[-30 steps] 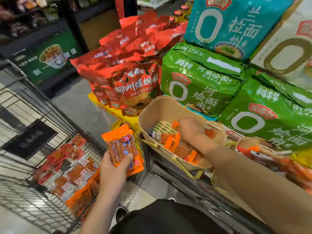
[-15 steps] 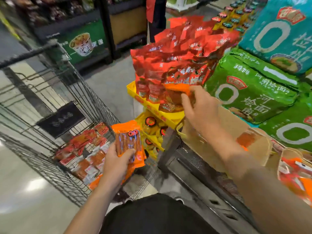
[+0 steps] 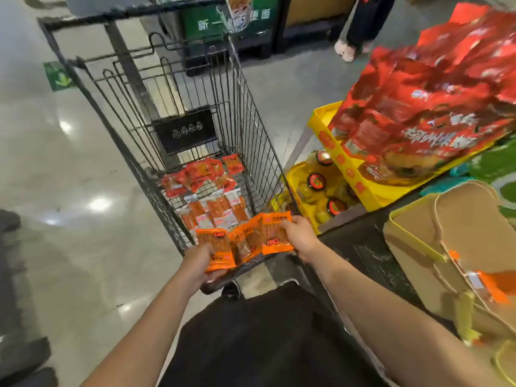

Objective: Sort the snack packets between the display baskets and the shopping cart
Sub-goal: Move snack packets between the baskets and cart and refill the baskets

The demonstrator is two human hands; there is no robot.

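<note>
Just below the middle of the frame, the left hand (image 3: 199, 262) grips an orange snack packet (image 3: 217, 250), thumb over its face and fingers curled under it. To its right the right hand (image 3: 300, 237) pinches the edge of a second orange packet (image 3: 275, 233); between the two, further orange packets (image 3: 245, 243) fan out, though which hand holds those cannot be told. Both hands sit over the near rim of the shopping cart (image 3: 134, 88), which fills the centre and upper left of the frame.

On the cart's floor lies a row of orange stick packets (image 3: 215, 209) and, beyond them, a cluster of small red packets (image 3: 201, 174). So the sorting looks well under way: a fair share already lies in the cart, and the handful in hand appears about to join it. At the right edge a tan display basket (image 3: 452, 236) stands on the shelf, with a few orange packets (image 3: 485, 283) showing at its lower side, so some stock seems left to sort.

The basket's inside is turned away and cut off by the frame, so its contents cannot be counted. The large red bags (image 3: 418, 107) at upper right are blurred, their print unreadable. Yellow trays of jars (image 3: 318, 182) sit below them.
</note>
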